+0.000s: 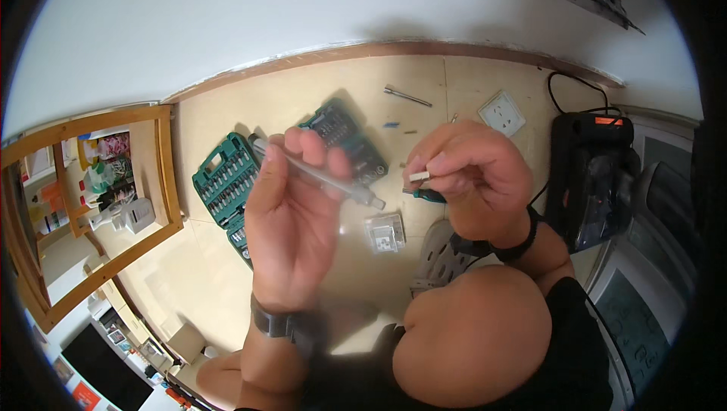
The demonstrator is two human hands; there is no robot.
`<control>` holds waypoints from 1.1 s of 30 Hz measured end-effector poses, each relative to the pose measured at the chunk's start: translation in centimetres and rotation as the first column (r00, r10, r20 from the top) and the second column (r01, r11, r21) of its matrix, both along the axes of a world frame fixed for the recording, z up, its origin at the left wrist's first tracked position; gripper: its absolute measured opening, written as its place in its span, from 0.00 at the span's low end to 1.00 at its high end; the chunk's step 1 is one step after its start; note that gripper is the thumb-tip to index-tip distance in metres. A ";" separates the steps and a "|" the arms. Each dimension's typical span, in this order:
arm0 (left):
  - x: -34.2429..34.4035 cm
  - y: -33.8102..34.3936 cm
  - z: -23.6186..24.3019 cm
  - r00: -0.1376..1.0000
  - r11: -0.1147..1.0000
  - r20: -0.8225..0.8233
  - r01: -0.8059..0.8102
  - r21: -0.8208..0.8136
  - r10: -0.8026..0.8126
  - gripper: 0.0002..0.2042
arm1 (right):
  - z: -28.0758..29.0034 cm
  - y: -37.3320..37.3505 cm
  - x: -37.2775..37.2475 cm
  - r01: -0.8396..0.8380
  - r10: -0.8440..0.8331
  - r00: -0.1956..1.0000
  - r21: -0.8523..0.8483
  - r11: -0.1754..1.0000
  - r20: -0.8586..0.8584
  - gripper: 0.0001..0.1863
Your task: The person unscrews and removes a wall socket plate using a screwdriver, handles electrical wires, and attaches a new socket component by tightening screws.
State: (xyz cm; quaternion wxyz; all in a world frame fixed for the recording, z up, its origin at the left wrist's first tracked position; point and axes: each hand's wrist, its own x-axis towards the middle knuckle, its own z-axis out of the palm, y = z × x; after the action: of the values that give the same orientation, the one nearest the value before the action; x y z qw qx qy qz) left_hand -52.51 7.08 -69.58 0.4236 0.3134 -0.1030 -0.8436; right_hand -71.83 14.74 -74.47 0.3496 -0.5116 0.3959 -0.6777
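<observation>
Pinching a short silver bit (419, 176), my right hand (485, 172) could loosen, dropping it; my left hand (291, 229) grips a grey metal rod (326, 178).

Lighting: indoor, moderately bright. Glossy beige tile floor (159, 267): pale glare patches. Plain white wall (303, 9): soft-edged shadows above narrow brown baseboard strip (363, 50). Dark green plastic tool case (369, 155): shadow toward wall, light apparently from opposite side. Left hand (295, 210), long grey metal rod (322, 176): slightly blurred. Fisheye distortion: baseboard strip bowed, corners black.
</observation>
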 end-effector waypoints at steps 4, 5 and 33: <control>0.6 0.0 -0.8 0.990 0.984 -0.099 -0.085 0.155 0.101 0.11 | -0.1 -0.2 0.3 -0.031 0.021 0.988 -0.066 0.997 -0.155 0.06; 0.3 0.0 -0.9 0.989 0.980 -0.093 -0.099 0.175 0.117 0.11 | 0.0 -0.2 0.3 -0.034 0.019 0.982 -0.078 0.996 -0.186 0.06; 32.0 5.0 -13.1 -0.176 0.408 0.984 0.898 0.163 -0.006 0.07 | -4.5 0.4 1.9 0.052 -0.042 0.997 0.179 0.982 -0.062 0.07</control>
State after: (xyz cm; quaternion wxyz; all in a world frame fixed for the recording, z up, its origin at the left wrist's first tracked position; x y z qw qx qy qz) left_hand -20.47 12.03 -82.65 -0.0821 0.5208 -0.7519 -0.3959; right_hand -69.90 15.19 -78.97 0.3668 -0.4878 0.4778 -0.6318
